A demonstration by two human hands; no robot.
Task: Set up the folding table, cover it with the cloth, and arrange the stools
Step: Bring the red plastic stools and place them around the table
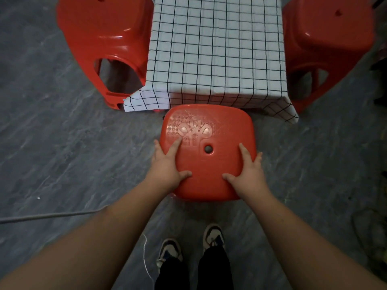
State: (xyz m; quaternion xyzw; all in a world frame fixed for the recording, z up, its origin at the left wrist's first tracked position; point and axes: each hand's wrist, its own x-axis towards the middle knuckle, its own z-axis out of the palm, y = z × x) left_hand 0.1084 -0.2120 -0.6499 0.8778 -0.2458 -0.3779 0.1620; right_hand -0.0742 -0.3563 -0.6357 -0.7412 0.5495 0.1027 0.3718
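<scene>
A red plastic stool (209,164) stands in front of me, its seat touching the near edge of the table. My left hand (166,166) grips the seat's left side, fingers spread on top. On the right side my right hand (249,170) holds it the same way. The white cloth with a black grid (215,49) covers the whole folding table and hangs over its near corners. A second red stool (104,42) stands at the table's left side. A third red stool (328,38) stands at its right side.
The grey marbled floor (52,143) surrounds everything. A grey cable (52,215) runs across the floor at the left, and a thin white string (145,256) lies near my shoes (169,251). Dark clutter and cords lie at the right edge (374,227).
</scene>
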